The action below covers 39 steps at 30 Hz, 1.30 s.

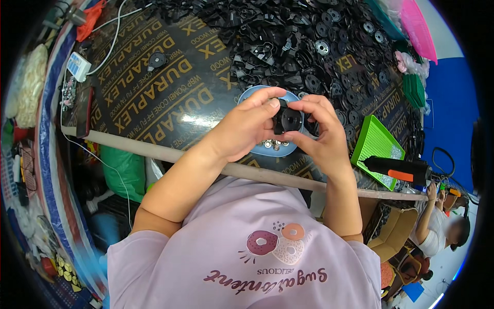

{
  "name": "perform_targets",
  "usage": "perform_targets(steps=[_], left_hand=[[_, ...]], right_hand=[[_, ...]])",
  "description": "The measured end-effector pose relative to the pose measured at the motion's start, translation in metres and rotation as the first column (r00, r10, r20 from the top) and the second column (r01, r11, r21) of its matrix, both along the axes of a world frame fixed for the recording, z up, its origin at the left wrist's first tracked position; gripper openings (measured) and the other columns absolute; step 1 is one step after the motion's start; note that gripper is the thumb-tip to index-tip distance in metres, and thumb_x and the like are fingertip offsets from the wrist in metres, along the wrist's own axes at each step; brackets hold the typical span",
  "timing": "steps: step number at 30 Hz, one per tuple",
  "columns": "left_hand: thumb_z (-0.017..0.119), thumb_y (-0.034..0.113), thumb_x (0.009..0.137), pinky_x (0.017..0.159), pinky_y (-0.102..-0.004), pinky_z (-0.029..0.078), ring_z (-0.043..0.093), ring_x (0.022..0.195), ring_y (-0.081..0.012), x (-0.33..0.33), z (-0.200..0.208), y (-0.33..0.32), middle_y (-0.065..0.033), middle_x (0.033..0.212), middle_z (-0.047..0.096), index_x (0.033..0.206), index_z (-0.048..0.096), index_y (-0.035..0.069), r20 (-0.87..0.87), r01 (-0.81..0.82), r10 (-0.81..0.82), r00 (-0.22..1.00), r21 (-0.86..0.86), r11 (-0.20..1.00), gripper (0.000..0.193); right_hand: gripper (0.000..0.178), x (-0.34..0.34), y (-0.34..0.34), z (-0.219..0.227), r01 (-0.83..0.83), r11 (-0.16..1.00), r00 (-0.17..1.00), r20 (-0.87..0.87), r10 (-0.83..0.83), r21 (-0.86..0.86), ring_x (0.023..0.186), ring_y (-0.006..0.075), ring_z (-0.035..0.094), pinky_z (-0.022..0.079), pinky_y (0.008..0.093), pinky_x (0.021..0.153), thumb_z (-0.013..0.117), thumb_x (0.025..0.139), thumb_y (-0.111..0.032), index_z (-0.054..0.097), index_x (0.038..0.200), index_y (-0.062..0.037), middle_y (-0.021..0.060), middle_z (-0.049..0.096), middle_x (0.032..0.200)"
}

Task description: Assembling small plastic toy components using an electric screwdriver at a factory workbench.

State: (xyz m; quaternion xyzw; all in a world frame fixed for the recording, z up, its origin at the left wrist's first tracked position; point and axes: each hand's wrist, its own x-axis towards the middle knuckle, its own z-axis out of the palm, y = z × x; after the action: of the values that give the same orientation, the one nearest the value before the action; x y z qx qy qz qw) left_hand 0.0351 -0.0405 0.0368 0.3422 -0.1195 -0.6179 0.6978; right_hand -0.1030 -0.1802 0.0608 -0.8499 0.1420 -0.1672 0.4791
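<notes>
**Both hands on one small black part**

The left hand (246, 126) and right hand (320, 135) meet above a pale blue dish (250, 94) on the dark desk (170, 98). Between them sits a round black plastic part (288, 120), each grip pinching it from its own side, fingertips pressed against its rim. Small silvery pieces (274, 145) lie in the dish just beneath. Behind the hands spreads a big heap of black parts (309, 46). To the right, a green tray (374, 144) rests near a black-and-orange tool (399, 169). A lone black disc (157, 61) lies well apart, upper left.
</notes>
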Motion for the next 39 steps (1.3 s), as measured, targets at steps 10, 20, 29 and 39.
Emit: perform_targets(steps=[10, 20, 29, 39], left_hand=[[0.044, 0.011, 0.097, 0.095, -0.0372, 0.048, 0.059, 0.109, -0.0199, -0.003, 0.003, 0.004, -0.0103, 0.122, 0.056, 0.139, 0.038, 0.003, 0.040, -0.003, 0.005, 0.999, -0.049, 0.999, 0.043], [0.043, 0.006, 0.095, 0.097, -0.0363, 0.047, 0.055, 0.117, -0.0189, -0.004, 0.005, 0.005, -0.0121, 0.129, 0.053, 0.140, 0.035, 0.001, 0.071, -0.016, 0.020, 0.997, -0.053, 0.998, 0.046], [0.044, 0.008, 0.097, 0.095, -0.0322, 0.049, 0.057, 0.109, -0.0136, -0.005, -0.001, 0.008, -0.0084, 0.123, 0.056, 0.139, 0.037, 0.003, 0.112, -0.005, 0.009, 0.994, -0.036, 0.999, 0.043], [0.050, 0.007, 0.095, 0.091, -0.0333, 0.051, 0.061, 0.105, -0.0182, -0.004, -0.006, 0.004, -0.0101, 0.119, 0.059, 0.130, 0.042, 0.002, -0.023, -0.038, 0.037, 0.999, -0.021, 0.999, 0.036]], right_hand=[[0.052, 0.001, 0.005, -0.016, 0.076, 0.994, 0.996, 0.047, -0.080, 0.074, 0.094, 0.0166, 0.054, 0.043, 0.0271, 0.077, 0.085, 0.062, -0.005, 0.065, 0.110, -0.0082, 0.0052, 0.058, 0.109], [0.050, 0.004, 0.016, -0.019, 0.187, 0.982, 0.980, 0.072, -0.184, -0.030, 0.090, 0.0165, 0.055, 0.043, 0.0277, 0.073, 0.087, 0.061, -0.011, 0.065, 0.106, -0.0079, 0.0037, 0.061, 0.102], [0.050, 0.006, 0.018, -0.019, 0.179, 0.982, 0.982, 0.064, -0.175, -0.065, 0.094, 0.0205, 0.058, 0.047, 0.0302, 0.079, 0.087, 0.058, -0.007, 0.067, 0.104, -0.0072, 0.0061, 0.061, 0.100], [0.057, 0.000, 0.007, -0.018, 0.086, 0.959, 0.984, 0.128, -0.124, 0.270, 0.101, 0.0176, 0.058, 0.049, 0.0312, 0.085, 0.083, 0.062, 0.004, 0.063, 0.114, 0.0004, 0.0072, 0.060, 0.107]])
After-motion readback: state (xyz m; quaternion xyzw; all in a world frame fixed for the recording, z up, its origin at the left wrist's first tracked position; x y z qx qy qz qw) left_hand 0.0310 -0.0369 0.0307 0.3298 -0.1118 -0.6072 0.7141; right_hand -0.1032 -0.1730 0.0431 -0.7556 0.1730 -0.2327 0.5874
